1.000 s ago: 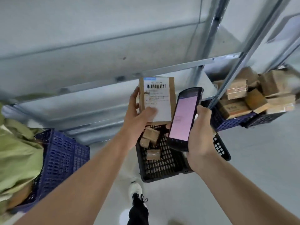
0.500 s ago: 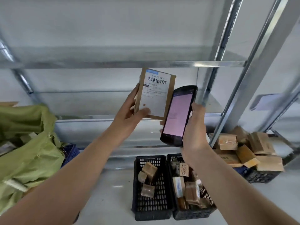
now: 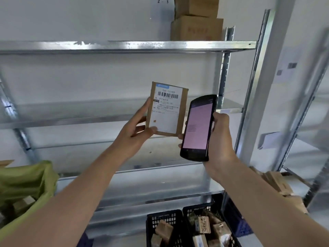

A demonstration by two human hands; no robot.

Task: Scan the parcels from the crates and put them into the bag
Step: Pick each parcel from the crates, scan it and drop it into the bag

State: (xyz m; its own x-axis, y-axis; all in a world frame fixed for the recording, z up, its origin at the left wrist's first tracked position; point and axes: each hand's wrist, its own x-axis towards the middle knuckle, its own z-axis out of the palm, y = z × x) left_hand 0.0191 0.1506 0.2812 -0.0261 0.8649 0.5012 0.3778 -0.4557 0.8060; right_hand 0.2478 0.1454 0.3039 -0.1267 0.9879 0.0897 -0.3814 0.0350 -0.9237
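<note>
Mid-frame, left hand (image 3: 132,134) grips labelled parcel (image 3: 166,108), right hand (image 3: 221,138) holds scanner (image 3: 198,128); bagging pending, crates (image 3: 164,227) w/ more parcels.

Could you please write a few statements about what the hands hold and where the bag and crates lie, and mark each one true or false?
1. The left hand holds a brown parcel with its barcode label facing the camera. True.
2. The right hand is empty. False: it grips a black handheld scanner whose screen glows pink.
3. The scanner is to the left of the parcel. False: it is at the parcel's right edge.
4. The green bag lies at the lower left. True.
5. The two black crates at the bottom hold no parcels. False: small brown parcels lie in both.
6. Cardboard boxes stand on the top shelf. True.
</note>
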